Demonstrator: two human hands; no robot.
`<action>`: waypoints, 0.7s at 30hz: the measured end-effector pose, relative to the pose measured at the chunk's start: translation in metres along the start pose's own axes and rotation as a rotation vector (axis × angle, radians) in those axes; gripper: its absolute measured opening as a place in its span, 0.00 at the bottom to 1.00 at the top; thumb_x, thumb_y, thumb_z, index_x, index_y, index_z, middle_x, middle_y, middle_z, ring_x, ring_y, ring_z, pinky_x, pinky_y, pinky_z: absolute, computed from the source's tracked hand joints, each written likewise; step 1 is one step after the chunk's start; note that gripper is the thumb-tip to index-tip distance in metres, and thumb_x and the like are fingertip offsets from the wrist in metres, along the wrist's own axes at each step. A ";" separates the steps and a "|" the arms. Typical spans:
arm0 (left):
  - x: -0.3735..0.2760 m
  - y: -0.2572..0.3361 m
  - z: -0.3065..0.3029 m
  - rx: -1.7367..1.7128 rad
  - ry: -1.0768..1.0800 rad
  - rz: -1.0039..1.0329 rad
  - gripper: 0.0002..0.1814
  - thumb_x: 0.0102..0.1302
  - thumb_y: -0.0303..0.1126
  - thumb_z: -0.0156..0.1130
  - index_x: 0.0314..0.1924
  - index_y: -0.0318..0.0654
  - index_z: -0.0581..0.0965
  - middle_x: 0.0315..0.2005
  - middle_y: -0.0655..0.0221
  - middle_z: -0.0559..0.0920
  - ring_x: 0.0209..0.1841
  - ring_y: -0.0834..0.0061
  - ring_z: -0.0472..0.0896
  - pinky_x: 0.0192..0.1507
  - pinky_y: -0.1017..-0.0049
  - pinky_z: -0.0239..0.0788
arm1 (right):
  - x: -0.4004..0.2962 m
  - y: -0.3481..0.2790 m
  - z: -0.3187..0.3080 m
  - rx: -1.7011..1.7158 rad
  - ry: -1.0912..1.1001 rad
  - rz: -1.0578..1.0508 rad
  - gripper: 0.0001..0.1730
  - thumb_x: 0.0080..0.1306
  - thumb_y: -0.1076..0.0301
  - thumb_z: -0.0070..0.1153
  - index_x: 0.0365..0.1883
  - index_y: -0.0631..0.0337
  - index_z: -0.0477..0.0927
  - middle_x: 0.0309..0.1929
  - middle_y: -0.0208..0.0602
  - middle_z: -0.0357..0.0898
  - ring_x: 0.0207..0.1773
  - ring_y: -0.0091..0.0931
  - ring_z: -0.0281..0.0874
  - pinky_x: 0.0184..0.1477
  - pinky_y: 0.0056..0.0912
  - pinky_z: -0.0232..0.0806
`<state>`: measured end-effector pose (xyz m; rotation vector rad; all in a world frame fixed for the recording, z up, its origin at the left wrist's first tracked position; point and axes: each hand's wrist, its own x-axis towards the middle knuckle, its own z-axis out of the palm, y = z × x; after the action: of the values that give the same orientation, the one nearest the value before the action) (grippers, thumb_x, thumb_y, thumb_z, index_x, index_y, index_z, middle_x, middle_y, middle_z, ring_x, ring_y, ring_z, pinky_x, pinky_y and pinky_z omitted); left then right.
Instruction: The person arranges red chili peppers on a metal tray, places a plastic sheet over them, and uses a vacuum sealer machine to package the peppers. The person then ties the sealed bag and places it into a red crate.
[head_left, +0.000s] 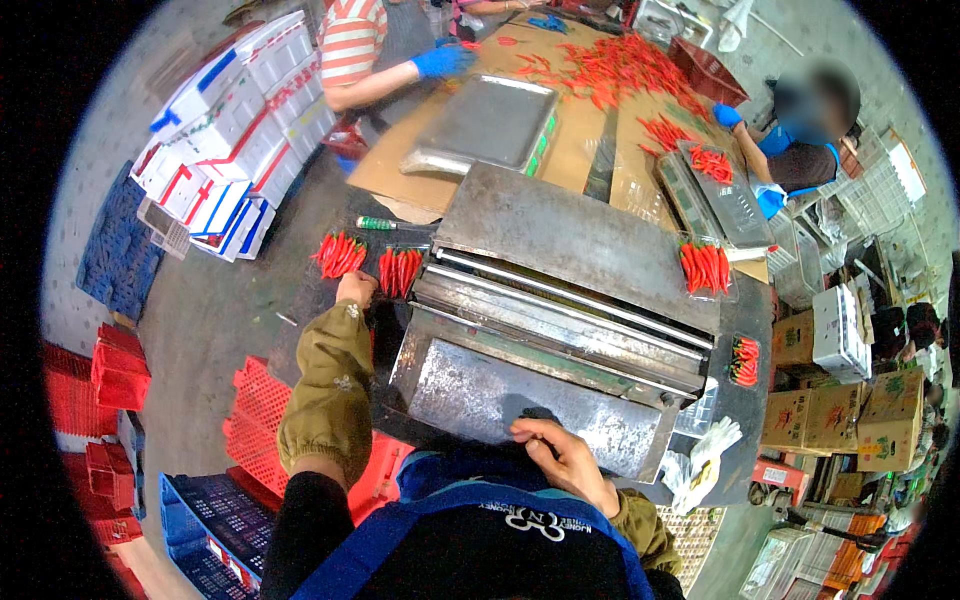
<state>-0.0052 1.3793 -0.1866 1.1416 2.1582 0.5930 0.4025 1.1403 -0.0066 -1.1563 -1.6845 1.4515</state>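
Note:
My left hand (357, 289) reaches out to the left and pinches the near edge of a pack of red chillies (339, 255); its fingertips are partly hidden. Just right of it lies a second pack of red chillies (400, 271), beside a metal film-wrapping machine (562, 330) with long rollers. My right hand (566, 459) hovers at the near edge of the machine's worn front plate (517, 386). Its fingers are loosely bent and hold nothing. On the machine's far right corner rests a clear tray of red chillies (703, 268).
A green-handled tool (376, 223) lies behind the left packs. A small chilli pack (745, 361) and white gloves (705, 457) sit at right. Beyond the machine, co-workers' blue-gloved hands (442, 63) flank a chilli pile (630, 67). Red crates (255, 420) stand below my left arm.

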 end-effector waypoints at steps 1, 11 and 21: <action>0.002 -0.001 -0.003 -0.192 -0.131 -0.061 0.06 0.57 0.29 0.55 0.31 0.36 0.78 0.25 0.60 0.81 0.23 0.68 0.80 0.24 0.69 0.74 | 0.001 0.001 0.001 -0.016 0.001 -0.023 0.15 0.66 0.72 0.48 0.52 0.60 0.72 0.43 0.38 0.76 0.44 0.28 0.76 0.45 0.27 0.68; -0.002 -0.012 -0.006 -0.826 -0.138 -0.073 0.05 0.57 0.20 0.55 0.33 0.36 0.76 0.25 0.61 0.81 0.22 0.70 0.80 0.21 0.74 0.73 | 0.004 0.001 0.004 -0.109 -0.019 -0.046 0.15 0.66 0.71 0.48 0.52 0.59 0.71 0.44 0.41 0.76 0.44 0.34 0.77 0.44 0.32 0.69; 0.000 0.022 -0.081 -0.947 -0.058 0.115 0.05 0.59 0.22 0.56 0.37 0.32 0.75 0.27 0.60 0.81 0.25 0.71 0.80 0.26 0.75 0.75 | 0.004 0.006 0.014 -0.110 -0.046 -0.040 0.15 0.66 0.68 0.48 0.51 0.58 0.71 0.41 0.41 0.77 0.44 0.35 0.77 0.44 0.33 0.69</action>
<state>-0.0497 1.3827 -0.1157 0.7167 1.4395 1.4052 0.3898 1.1380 -0.0160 -1.1484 -1.8290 1.3858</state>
